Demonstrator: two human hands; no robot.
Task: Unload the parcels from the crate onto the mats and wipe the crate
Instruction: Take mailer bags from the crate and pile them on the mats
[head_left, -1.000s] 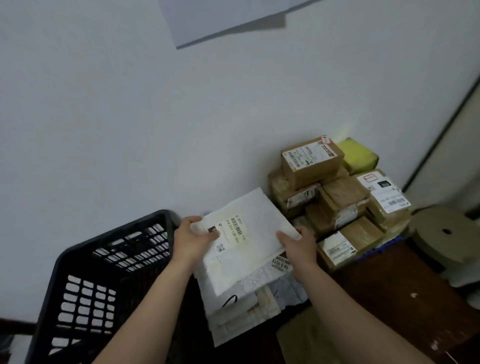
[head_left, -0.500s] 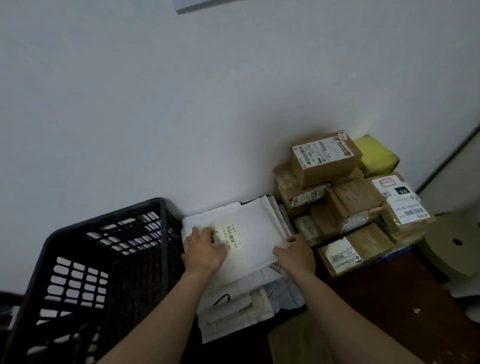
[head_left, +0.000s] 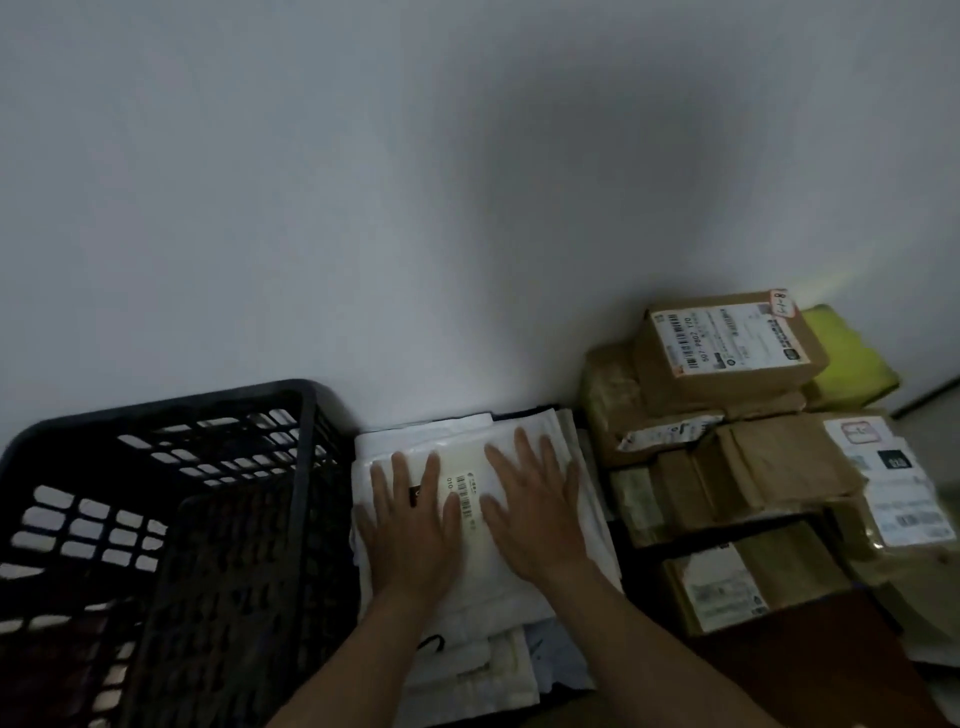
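My left hand (head_left: 410, 525) and right hand (head_left: 535, 512) lie flat on the top white parcel (head_left: 470, 553), fingers straight and spread, gripping nothing. Its label (head_left: 464, 493) shows between them. The parcel's long axis runs from me toward the wall (head_left: 415, 208). It tops a pile of white mailers (head_left: 467, 670), between the black crate (head_left: 307, 415) on the left and the stacked brown boxes (head_left: 727, 358) on the right.
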